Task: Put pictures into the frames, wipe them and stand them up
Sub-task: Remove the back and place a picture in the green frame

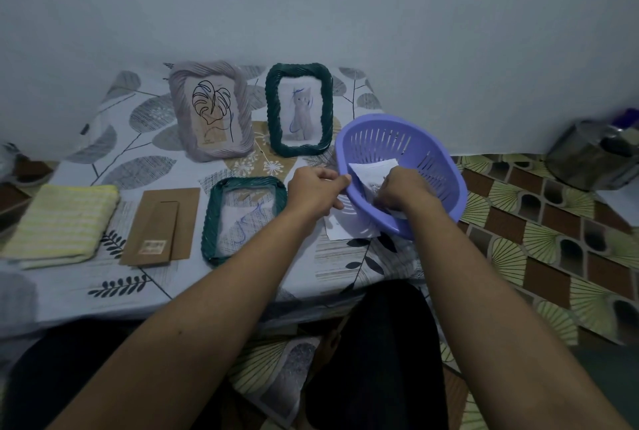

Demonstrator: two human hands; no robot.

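Note:
A purple slotted basket (411, 139) is tilted toward me at the table's right. My left hand (316, 192) grips its near rim. Inside it, my right hand (403, 189) pinches a white picture sheet (371, 170). Another white sheet (340, 227) lies under the basket's edge. A dark green frame (243, 218) lies flat in front of me, without its back. Its brown backing board (160, 225) lies to the left. A pale lilac frame (212, 109) with a leaf drawing and a second green frame (299, 109) with a cat picture stand at the back.
A folded yellow-striped cloth (60, 224) lies at the table's left. The low table (345, 263) wears a leaf-print cover and meets the wall behind. A metal pot (587, 153) stands on the patterned floor at the right. My knees are under the near edge.

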